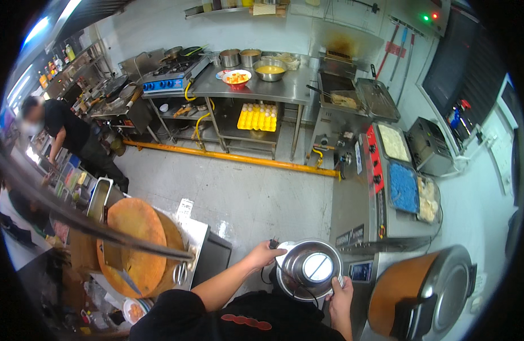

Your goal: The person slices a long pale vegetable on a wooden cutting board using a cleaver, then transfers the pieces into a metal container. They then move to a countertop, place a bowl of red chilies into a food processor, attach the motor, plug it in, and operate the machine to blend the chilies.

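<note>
Both my hands hold a round stainless steel appliance bowl (291,288) in front of my body. Inside it sits a white and silver round piece (317,267), whose exact kind I cannot tell. My left hand (268,255) grips the white handle (284,250) at the bowl's upper left side. A black power plug (274,244) sticks up by its fingers. The black cord (297,284) loops below that hand and across the bowl. My right hand (341,294) clasps the white grip at the lower right, thumb on top.
A thick round chopping block (136,238) carries a cleaver and a knife (129,281). To the right are a large cooker (409,294) and trays of blue (403,187) and pale food. A yellow pipe (232,158) crosses the floor. A co-worker (76,132) bends over the left counter.
</note>
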`<state>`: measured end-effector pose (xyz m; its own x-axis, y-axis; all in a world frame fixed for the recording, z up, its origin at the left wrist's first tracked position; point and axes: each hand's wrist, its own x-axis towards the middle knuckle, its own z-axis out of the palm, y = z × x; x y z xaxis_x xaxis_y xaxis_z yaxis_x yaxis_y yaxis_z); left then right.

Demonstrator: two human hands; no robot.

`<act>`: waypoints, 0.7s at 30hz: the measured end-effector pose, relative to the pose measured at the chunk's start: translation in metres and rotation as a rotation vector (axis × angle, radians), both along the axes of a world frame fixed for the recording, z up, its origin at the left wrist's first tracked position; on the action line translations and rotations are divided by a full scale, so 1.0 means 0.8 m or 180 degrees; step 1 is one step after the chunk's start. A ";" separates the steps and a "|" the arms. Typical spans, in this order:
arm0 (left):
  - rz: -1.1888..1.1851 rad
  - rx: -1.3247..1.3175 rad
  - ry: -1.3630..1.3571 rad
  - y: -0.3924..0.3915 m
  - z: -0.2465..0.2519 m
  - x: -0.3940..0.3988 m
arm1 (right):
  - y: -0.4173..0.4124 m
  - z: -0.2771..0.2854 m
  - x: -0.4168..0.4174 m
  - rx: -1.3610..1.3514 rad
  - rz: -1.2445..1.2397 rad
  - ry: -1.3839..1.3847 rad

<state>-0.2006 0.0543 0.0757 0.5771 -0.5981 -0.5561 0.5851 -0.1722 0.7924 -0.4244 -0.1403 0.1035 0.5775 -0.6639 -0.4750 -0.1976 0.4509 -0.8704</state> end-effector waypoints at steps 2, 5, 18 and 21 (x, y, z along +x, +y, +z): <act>0.0150 -0.0023 -0.0001 -0.012 0.017 0.054 | -0.022 -0.004 0.068 -0.0079 0.0130 -0.0067; 0.0284 -0.0080 -0.0017 -0.034 0.032 0.137 | -0.059 -0.009 0.162 -0.0010 0.0364 -0.0110; 0.1140 -0.0124 -0.0244 -0.094 0.046 0.526 | -0.192 0.016 0.636 -0.0191 0.1256 -0.0099; 0.1203 -0.0105 -0.0540 -0.104 0.050 0.625 | -0.208 0.002 0.738 -0.0104 0.1313 -0.0183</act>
